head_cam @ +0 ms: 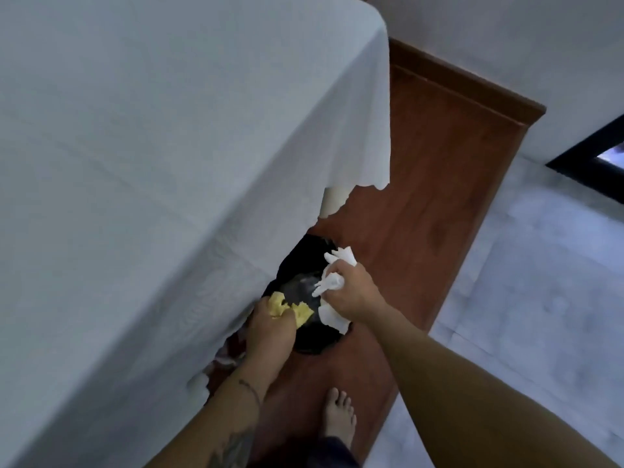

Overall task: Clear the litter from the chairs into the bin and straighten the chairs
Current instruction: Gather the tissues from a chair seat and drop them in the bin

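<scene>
Both hands are holding litter over the bin.
The left hand is clutching a crumpled yellow paper and the right hand is clutching white tissue, each grip closed round its wad just above the black-lined bin, which is standing on the wooden floor beside the cloth-draped bench. The binning step looks to be in hand. Next, both grips need opening over the mouth so nothing is landing outside. No chairs are showing.
</scene>
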Tool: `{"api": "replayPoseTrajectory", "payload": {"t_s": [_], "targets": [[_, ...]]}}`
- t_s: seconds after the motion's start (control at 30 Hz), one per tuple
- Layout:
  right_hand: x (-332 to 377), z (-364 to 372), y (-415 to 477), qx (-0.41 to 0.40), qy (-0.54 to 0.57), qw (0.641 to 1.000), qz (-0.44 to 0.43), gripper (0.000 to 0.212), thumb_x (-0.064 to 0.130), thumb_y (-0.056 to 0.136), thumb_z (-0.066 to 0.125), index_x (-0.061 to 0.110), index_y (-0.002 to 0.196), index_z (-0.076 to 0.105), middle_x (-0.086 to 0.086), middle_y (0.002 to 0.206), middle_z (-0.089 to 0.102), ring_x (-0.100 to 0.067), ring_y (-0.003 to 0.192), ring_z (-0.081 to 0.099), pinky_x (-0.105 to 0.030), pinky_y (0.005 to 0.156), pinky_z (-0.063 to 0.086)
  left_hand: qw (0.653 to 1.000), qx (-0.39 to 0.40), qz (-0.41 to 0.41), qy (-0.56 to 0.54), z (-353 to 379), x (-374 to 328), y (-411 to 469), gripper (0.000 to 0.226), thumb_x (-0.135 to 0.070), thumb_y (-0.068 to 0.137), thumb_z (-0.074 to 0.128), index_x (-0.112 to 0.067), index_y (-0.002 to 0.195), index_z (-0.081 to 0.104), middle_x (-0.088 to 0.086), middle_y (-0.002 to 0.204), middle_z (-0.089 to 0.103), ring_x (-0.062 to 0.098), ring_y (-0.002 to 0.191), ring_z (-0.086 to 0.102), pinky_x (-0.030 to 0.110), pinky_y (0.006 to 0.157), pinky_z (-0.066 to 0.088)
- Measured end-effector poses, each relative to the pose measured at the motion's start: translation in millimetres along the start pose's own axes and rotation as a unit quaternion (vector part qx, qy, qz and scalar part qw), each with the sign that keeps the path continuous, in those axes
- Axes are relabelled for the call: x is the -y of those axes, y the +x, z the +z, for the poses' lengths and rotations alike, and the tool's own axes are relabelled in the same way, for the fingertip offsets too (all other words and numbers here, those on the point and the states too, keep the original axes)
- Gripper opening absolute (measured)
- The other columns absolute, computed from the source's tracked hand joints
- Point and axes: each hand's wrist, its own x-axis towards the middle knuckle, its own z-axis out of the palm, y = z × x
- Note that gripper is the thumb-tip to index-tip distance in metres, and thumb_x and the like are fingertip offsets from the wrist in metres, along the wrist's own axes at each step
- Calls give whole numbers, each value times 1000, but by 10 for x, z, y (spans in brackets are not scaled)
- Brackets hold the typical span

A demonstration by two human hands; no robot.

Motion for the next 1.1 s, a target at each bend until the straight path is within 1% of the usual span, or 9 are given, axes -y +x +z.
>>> {"api": "replayPoseTrajectory", "payload": {"t_s": [0.1, 0.23, 0.37, 0.47, 0.53, 0.7, 0.83, 1.0, 1.1], "targets": [[-17, 188, 217, 54, -18, 998, 10, 51, 37, 85, 70, 26, 132, 54, -11, 133, 42, -32, 124, 48, -38, 96, 46, 993, -19, -96, -63, 36, 103, 340, 71, -34, 90, 62, -25, 153, 30, 4, 142, 50, 33, 120, 57, 44, 92, 52], [-46, 291, 321, 57, -28, 998, 16, 62, 31, 91, 62, 34, 150, 40, -13, 158, 21, -40, 136, 40, -41, 103, 42, 981, 18, -137, -133, -16, 172, 552, 67, -37, 88, 68, -21, 147, 41, 8, 141, 52, 25, 112, 56, 33, 70, 54], [36, 201, 147, 24, -28, 999, -18, 45, 24, 94, 49, 20, 138, 57, -15, 149, 44, -39, 127, 51, -45, 100, 47, 988, 71, -136, -25, -184, 152, 402, 68, -32, 89, 63, -23, 150, 36, 8, 140, 48, 27, 113, 53, 30, 66, 51], [101, 85, -19, 16, -39, 999, -3, 41, 11, 96, 51, 14, 137, 56, -13, 142, 52, -35, 125, 52, -43, 99, 48, 989, 82, -119, 31, -307, 84, 214, 55, -23, 96, 56, -22, 149, 39, 9, 139, 49, 28, 119, 53, 36, 80, 54], [182, 21, -126, 11, -41, 999, 12, 41, 17, 95, 57, 11, 135, 54, -14, 137, 54, -33, 119, 54, -39, 92, 49, 989, 95, -104, 52, -399, 15, 28, 49, -19, 96, 55, -20, 144, 46, 9, 135, 52, 25, 116, 55, 40, 91, 54], [471, -56, -249, 4, 15, 997, 74, 78, 37, 85, 69, 23, 151, 29, -12, 148, 30, -36, 128, 44, -45, 102, 46, 986, 122, -62, 90, -619, -126, -454, 39, -15, 96, 54, -19, 135, 51, 8, 90, 61, 21, 76, 59, 35, 71, 51], [450, 96, -216, 13, 8, 996, 87, 76, 23, 90, 58, 20, 155, 20, -16, 154, 22, -36, 123, 48, -44, 100, 48, 987, 110, -41, 109, -720, -17, -563, 35, -20, 94, 56, -25, 128, 53, 7, 95, 66, 21, 83, 66, 40, 83, 57], [304, 244, -252, 50, -26, 995, 79, 73, 20, 94, 56, 12, 157, 20, -20, 158, 22, -38, 134, 43, -36, 98, 42, 984, 104, -49, 134, -786, 147, -541, 37, -28, 85, 56, -32, 122, 55, 5, 109, 66, 19, 98, 65, 41, 93, 56], [200, 301, -341, 75, -38, 992, 94, 61, 17, 98, 51, 1, 152, 28, -26, 150, 35, -34, 107, 56, -31, 76, 42, 983, 96, -65, 140, -829, 287, -530, 40, -31, 81, 56, -33, 121, 57, 1, 113, 64, 16, 103, 63, 41, 94, 54]]}}
